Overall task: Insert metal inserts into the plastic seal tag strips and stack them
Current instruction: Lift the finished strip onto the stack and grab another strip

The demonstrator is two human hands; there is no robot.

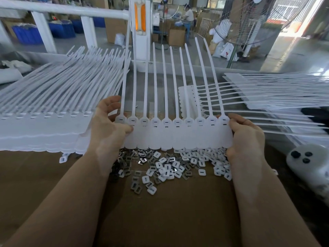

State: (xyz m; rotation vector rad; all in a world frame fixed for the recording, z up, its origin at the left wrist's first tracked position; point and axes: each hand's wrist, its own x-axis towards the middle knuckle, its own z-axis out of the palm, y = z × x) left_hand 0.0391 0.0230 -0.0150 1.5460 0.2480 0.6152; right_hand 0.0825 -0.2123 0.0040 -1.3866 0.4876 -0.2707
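Note:
A white strip of joined plastic seal tags [178, 138] is held up above the table, its long tails pointing away from me. My left hand [108, 127] grips its left end, thumb on the front. My right hand [245, 138] grips its right end. Each tag head shows a small slot. Below the strip lies a loose pile of metal inserts and white caps [167, 166] on the brown cardboard surface [160, 211].
A tall stack of white tag strips [44, 118] lies at the left. More strips [267, 93] lie at the right, tails pointing left. A white device with black buttons [309, 163] sits at the right edge. A fan and boxes stand beyond the table.

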